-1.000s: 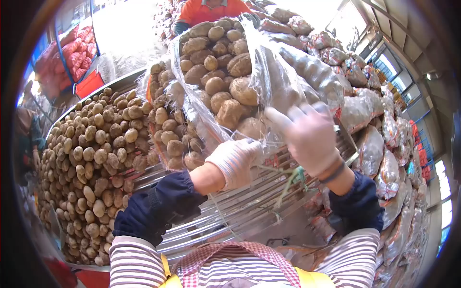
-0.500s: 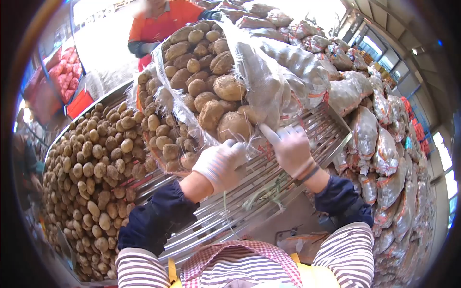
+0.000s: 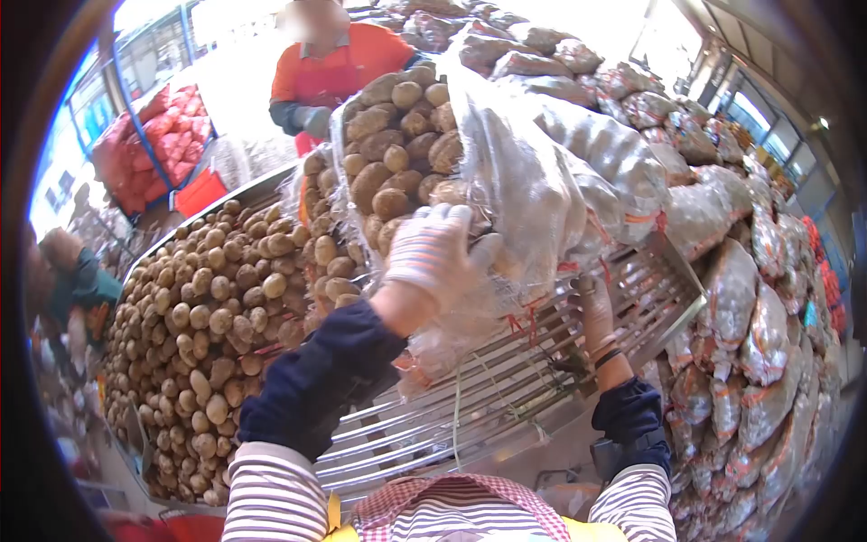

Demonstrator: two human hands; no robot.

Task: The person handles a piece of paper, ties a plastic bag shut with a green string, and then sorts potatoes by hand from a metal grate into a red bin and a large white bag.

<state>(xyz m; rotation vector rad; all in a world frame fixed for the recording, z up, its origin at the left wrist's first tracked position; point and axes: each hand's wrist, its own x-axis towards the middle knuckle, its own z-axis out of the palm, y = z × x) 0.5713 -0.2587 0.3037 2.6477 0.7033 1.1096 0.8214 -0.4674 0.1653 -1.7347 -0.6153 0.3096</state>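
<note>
Center: left hand [image 3: 435, 248] at open potato sack [image 3: 519, 194], fingers [image 3: 461, 215] apart. Right of center: right hand [image 3: 593, 307] at slatted rack [image 3: 673, 307]; finger closure cannot be determined.

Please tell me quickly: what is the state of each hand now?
Left hand: partly open, over brown round potatoes in a white woven plastic sack; any hold cannot be told.
Right hand: near silvery metal bars; its grip cannot be told.

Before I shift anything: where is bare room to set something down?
Best, the near metal slats between the left navy sleeve and right hand, though thin strings cross them; a smaller patch lies between that hand and the metal rim. Crowded: loose potatoes cover the left, and the open potato sack fills the far middle.
</note>
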